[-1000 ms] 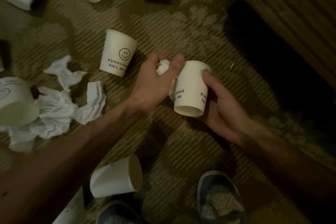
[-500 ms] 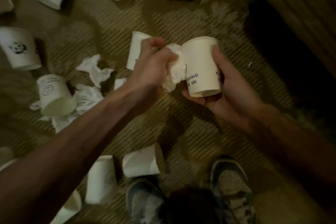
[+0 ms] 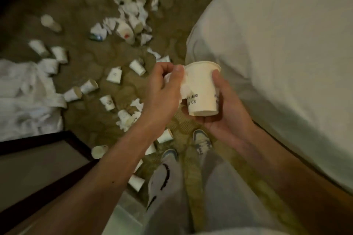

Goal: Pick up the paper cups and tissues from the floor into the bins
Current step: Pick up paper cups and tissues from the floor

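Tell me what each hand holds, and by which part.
The right hand grips the paper cup, thumb on its side wall, fingers under its base. The left hand pinches a crumpled tissue by its upper end.

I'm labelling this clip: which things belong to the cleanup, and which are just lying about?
Job: paper cup in right hand, tissue in left hand, scattered cups, crumpled tissues.
Lying about: bed, white cloth heap.
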A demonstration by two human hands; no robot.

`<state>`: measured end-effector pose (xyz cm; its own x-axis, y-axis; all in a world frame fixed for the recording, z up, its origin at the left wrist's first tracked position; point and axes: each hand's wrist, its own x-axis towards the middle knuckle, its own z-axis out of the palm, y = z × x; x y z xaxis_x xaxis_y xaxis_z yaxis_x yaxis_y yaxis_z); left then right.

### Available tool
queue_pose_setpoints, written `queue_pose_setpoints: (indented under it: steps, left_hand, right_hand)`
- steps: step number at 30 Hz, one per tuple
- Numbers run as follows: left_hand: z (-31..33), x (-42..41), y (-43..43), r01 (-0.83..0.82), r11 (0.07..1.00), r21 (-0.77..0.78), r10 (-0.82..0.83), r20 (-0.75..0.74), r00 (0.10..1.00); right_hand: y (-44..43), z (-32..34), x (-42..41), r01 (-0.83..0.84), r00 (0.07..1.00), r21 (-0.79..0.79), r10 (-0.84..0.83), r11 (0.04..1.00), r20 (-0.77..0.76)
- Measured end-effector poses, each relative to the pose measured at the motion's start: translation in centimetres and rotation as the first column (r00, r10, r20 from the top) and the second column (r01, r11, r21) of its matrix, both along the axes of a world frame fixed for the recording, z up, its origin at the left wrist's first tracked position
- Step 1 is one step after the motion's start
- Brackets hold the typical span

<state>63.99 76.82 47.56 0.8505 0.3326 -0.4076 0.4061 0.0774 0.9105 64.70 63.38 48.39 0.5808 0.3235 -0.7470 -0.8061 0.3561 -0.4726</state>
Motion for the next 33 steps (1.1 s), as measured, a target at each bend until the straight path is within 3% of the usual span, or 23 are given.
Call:
queue_pose_setpoints:
  steps: [5,10,17,21,28,33]
  left_hand:
    - [17.1,-2.5,-0.8,0.276,0.957,0.086,-0.287,0.171,0.943]
    - [28.8,-5.4,-3.5,0.505,0.846,0.172,-0.532,0.191,0.825]
    - [38.0,-8.6,-16.4,0.71,0.555,0.434,-0.832,0.29,0.473]
    - [40.1,-12.5,-28.3,0.811,0.369,0.454,-0.922,0.285,0.261]
    - [40.1,-25.4,-50.5,0.931,0.158,0.33,-0.935,0.354,0.033]
    - [37.3,-33.7,-62.5,0.965,0.095,0.244,-0.924,0.381,-0.005]
  right_hand:
    - [-1.6,16.2,-4.0,0.142,0.986,-0.036,-0.138,0.989,0.098]
    - [-4.2,27.2,-9.5,0.313,0.941,-0.056,-0.302,0.948,0.15]
    - [-15.6,34.0,-18.5,0.563,0.807,-0.128,-0.511,0.816,0.295]
    - [-25.5,34.9,-25.6,0.717,0.684,-0.183,-0.628,0.673,0.371]
    - [-43.7,34.4,-40.5,0.918,0.396,-0.163,-0.823,0.361,0.407]
    - [-52.8,33.1,-48.4,0.973,0.164,-0.22,-0.888,0.073,0.43]
